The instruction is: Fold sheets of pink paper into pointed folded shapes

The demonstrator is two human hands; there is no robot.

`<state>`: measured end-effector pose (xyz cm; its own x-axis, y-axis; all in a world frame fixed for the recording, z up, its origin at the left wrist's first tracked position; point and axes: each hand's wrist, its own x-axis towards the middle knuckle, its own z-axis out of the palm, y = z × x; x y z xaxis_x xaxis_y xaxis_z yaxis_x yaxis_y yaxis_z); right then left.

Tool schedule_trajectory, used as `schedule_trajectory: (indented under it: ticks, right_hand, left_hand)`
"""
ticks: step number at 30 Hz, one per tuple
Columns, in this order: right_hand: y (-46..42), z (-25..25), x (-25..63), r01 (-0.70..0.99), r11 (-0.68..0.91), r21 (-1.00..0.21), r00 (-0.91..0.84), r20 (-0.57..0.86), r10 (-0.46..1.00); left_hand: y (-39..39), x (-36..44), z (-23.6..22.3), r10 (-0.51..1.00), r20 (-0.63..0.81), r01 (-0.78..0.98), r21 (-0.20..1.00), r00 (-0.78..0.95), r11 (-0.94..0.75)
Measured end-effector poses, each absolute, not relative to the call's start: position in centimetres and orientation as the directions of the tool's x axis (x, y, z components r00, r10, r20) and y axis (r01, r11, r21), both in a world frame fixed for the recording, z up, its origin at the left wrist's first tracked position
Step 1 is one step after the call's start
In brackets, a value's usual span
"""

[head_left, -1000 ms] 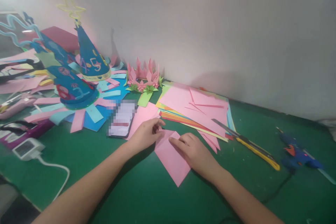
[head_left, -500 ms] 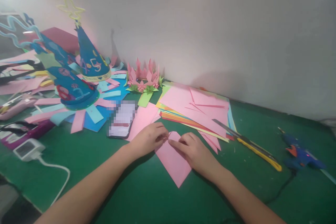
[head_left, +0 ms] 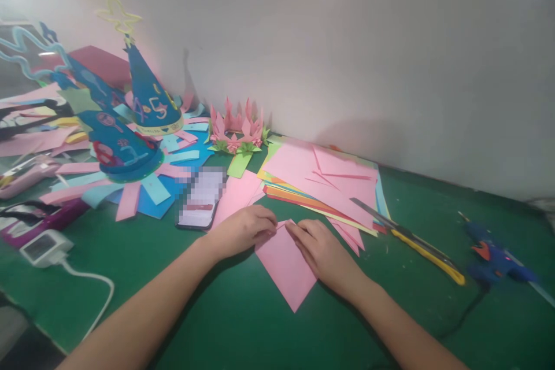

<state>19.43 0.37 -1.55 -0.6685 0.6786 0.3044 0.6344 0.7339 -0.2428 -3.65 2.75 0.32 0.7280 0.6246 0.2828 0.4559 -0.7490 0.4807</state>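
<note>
A piece of pink paper [head_left: 286, 272] lies on the green table with one corner pointing toward me. At its far left edge, my left hand [head_left: 249, 228] is closed, its fingertips pinching the paper. My right hand [head_left: 318, 245] presses on the far right side, fingers together, index fingertip close to the top corner. A narrow fold or flap shows between the two hands, partly hidden by the fingers. More pink paper [head_left: 236, 196] lies just beyond my left hand, beside a phone [head_left: 202, 199] with a blurred screen.
Stacked coloured sheets [head_left: 321, 170] lie beyond my hands, with a yellow box cutter [head_left: 427, 254] at their right. A blue glue gun [head_left: 496, 257] is at far right. Blue cone hats [head_left: 150, 89], a pink paper crown [head_left: 236, 127] and a white charger [head_left: 45, 248] with a cable stand left.
My right fingertips have shifted slightly up and right along the paper's far edge, showing more of the sheet. My left hand keeps its pinch, nearly still.
</note>
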Motion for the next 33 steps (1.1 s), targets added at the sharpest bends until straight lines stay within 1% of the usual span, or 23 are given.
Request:
schedule_trajectory:
  ticks: [6,12,21,29,33]
  right_hand:
    - [0.42,-1.52,19.38,0.629,0.752,-0.198,-0.683,0.322,0.656]
    - [0.40,-1.47,19.23,0.651,0.739,-0.172,-0.687,0.280,0.671]
    - [0.41,-1.37,19.21,0.657,0.739,-0.150,-0.689,0.277,0.670]
    - [0.45,-1.53,19.30,0.664,0.733,-0.145,-0.689,0.263,0.676]
    - [0.45,-1.68,19.35,0.667,0.735,-0.120,-0.695,0.255,0.672]
  left_hand:
    - [2.83,-3.77,0.28,0.641,0.281,0.464,0.496,0.714,-0.734]
    - [2.78,-3.80,0.35,0.658,0.240,0.488,0.502,0.714,-0.713]
    - [2.82,-4.09,0.70,0.618,0.221,0.443,0.523,0.755,-0.728]
    - [2.91,-4.26,1.08,0.578,0.251,0.419,0.479,0.776,-0.771]
    - [3.04,-4.34,0.85,0.566,0.258,0.418,0.455,0.783,-0.786]
